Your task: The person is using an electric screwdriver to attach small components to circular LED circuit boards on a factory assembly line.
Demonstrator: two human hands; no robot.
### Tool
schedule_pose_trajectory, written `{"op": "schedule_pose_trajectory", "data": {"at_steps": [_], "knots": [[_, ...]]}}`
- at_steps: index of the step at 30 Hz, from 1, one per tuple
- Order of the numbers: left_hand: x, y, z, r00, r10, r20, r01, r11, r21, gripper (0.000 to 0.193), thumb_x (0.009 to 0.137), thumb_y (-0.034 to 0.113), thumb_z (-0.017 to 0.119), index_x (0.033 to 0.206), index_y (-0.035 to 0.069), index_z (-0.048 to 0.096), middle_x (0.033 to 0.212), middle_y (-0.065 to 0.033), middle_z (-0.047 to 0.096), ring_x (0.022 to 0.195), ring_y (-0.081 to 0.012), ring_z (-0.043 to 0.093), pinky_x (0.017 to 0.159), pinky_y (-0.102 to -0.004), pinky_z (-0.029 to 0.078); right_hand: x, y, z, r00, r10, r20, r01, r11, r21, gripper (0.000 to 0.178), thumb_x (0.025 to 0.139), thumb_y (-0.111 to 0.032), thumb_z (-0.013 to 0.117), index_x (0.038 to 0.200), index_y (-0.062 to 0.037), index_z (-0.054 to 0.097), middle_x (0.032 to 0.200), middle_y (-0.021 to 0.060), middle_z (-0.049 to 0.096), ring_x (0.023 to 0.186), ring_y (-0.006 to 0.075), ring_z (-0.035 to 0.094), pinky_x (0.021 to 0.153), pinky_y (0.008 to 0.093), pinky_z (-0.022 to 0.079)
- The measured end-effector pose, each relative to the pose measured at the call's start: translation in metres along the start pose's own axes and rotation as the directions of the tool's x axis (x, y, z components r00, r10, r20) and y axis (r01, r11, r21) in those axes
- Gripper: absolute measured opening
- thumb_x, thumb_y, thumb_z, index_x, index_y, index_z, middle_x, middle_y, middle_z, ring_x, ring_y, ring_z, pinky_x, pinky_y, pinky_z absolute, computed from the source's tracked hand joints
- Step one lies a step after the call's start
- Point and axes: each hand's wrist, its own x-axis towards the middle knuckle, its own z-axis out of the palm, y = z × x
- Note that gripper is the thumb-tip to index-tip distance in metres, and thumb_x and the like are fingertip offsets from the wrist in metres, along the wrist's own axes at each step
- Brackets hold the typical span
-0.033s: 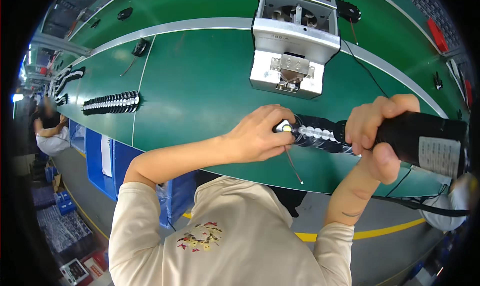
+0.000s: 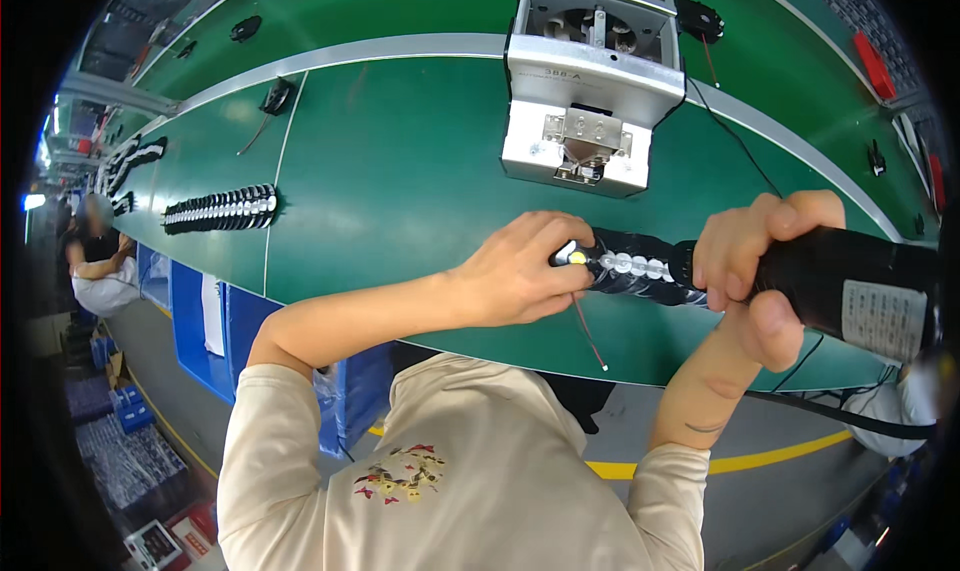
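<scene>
Left hand (image 2: 525, 271) is gripping the left end of a black ribbed row (image 2: 650, 290), fingers closing around it by a yellow spot (image 2: 577, 258); right hand (image 2: 765, 256) is wrapping round a black cylindrical tool (image 2: 850, 261) just beside the row's other end, contact unclear. Row is sitting over the green workbench (image 2: 400, 181), nearer the person than the silver machine (image 2: 590, 81); thin lead (image 2: 590, 336) is hanging below the left hand. Row is looking light, maybe flexing between segments; clear discs (image 2: 638, 267) probably smooth, scratchable: best holding black sides, sparing lead.
</scene>
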Motion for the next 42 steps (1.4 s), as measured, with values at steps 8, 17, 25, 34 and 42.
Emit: {"op": "schedule_pose_trajectory", "data": {"at_steps": [8,17,25,34,42], "knots": [[-0.007,-0.019,-0.012,0.997,0.058,0.042,-0.057,0.998,-0.028,0.021,0.071,0.015,0.075,0.087,0.011,0.063,0.111,-0.0120,0.052,0.109,-0.0333,0.054,0.081,-0.0417,0.047,0.019,0.009,0.000,0.991,-0.060,0.123,0.060,0.998,0.001,0.052,0.081,-0.025,0.068,0.121,-0.0043,0.043,0.067,0.0021,0.049,0.048,0.0116,0.046,0.050,0.0279,0.042],[-0.011,-0.026,-0.015,1.000,0.006,0.012,-0.004,0.990,-0.139,0.012,0.072,0.016,0.075,0.082,0.012,0.068,0.106,-0.0072,0.056,0.104,-0.0306,0.057,0.081,-0.0418,0.047,0.028,0.004,0.012,0.996,-0.038,0.081,0.039,0.999,-0.006,0.049,0.082,-0.022,0.065,0.124,-0.0066,0.044,0.067,0.0014,0.048,0.050,0.0120,0.047,0.052,0.0274,0.041],[-0.011,-0.030,-0.011,0.998,0.052,-0.033,-0.057,0.984,-0.171,0.011,0.074,0.016,0.075,0.084,0.014,0.070,0.106,-0.0070,0.058,0.104,-0.0301,0.057,0.081,-0.0409,0.048,0.043,0.011,0.025,0.999,-0.040,0.028,0.040,0.999,0.014,0.045,0.085,-0.019,0.058,0.125,-0.0082,0.041,0.068,0.0015,0.045,0.054,0.0127,0.046,0.056,0.0304,0.040],[-0.019,-0.033,-0.008,0.998,0.067,-0.006,-0.067,0.978,-0.199,0.027,0.071,0.014,0.070,0.098,0.015,0.068,0.114,-0.0060,0.053,0.108,-0.0272,0.051,0.086,-0.0394,0.044,0.065,0.022,0.043,0.997,-0.027,-0.073,0.021,0.996,-0.083,0.039,0.085,-0.014,0.051,0.123,-0.0077,0.045,0.068,0.0018,0.041,0.053,0.0116,0.040,0.055,0.0296,0.035],[-0.018,-0.033,-0.013,0.998,0.065,-0.013,-0.067,0.982,-0.178,0.023,0.073,0.014,0.069,0.096,0.014,0.069,0.111,-0.0061,0.055,0.108,-0.0274,0.053,0.084,-0.0384,0.044,0.078,0.038,0.053,0.981,0.046,-0.190,-0.074,0.988,-0.139,0.037,0.081,-0.010,0.051,0.119,-0.0069,0.050,0.068,0.0019,0.042,0.050,0.0111,0.038,0.052,0.0296,0.037]]}}
